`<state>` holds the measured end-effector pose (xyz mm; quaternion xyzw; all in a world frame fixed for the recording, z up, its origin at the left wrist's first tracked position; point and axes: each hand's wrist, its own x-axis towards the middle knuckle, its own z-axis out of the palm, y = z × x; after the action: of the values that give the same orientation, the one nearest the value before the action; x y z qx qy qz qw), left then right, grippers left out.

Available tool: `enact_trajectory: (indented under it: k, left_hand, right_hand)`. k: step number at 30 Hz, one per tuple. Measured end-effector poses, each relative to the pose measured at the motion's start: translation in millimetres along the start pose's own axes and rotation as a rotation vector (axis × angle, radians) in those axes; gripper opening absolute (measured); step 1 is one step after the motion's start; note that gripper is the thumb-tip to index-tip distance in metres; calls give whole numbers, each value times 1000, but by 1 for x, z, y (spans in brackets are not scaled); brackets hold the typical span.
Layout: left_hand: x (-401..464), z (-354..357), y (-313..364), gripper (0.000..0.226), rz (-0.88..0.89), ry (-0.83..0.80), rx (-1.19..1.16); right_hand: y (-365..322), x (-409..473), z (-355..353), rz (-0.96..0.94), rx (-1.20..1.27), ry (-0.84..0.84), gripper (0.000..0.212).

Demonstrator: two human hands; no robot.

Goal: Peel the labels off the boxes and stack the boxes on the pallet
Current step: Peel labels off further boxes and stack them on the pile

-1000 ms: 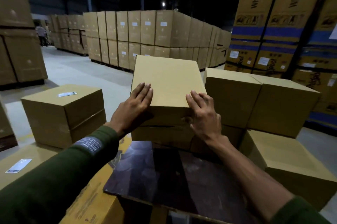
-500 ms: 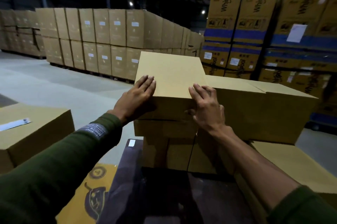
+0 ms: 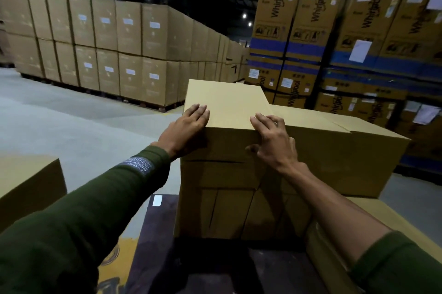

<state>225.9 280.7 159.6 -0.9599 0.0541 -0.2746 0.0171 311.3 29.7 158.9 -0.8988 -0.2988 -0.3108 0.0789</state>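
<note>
Here the stacking step is in hand, judging by where the plain top box (image 3: 227, 112) sits: on the highest tier of the brown stack, its right side against the neighbouring box (image 3: 334, 148). No label shows on the faces that are visible. The left hand (image 3: 185, 130) lies at the near left corner, fingers straight and together, reaching over the top edge, flat against the cardboard and not curled round anything. The right hand (image 3: 275, 138) rests on the near right corner, fingers spread across the top and the thumb down on the front face; it presses, and does not pinch. Both look to be squaring the box with the boxes beneath (image 3: 215, 212), which stand on a dark board (image 3: 157, 246); whether that is the pallet's own deck cannot be told.

The next move probably calls for a small push to bring the front face flush with the tier below, then letting go and fetching another box. One stands low at the left (image 3: 26, 186), its top only partly in view. Stacks of printed cartons (image 3: 311, 30) fill the background.
</note>
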Motion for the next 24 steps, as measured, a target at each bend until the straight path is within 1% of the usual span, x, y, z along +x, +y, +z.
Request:
enact_trajectory:
  k: [11, 20, 24]
  left_hand:
    - [29, 15, -19, 90, -2, -64, -20]
    - [49, 19, -31, 88, 22, -110, -50]
    - [53, 18, -34, 87, 51, -99, -59]
  right_hand:
    - [7, 26, 22, 30, 30, -49, 90]
    - [11, 39, 26, 33, 21, -79, 89]
    - [12, 42, 26, 25, 18, -69, 90]
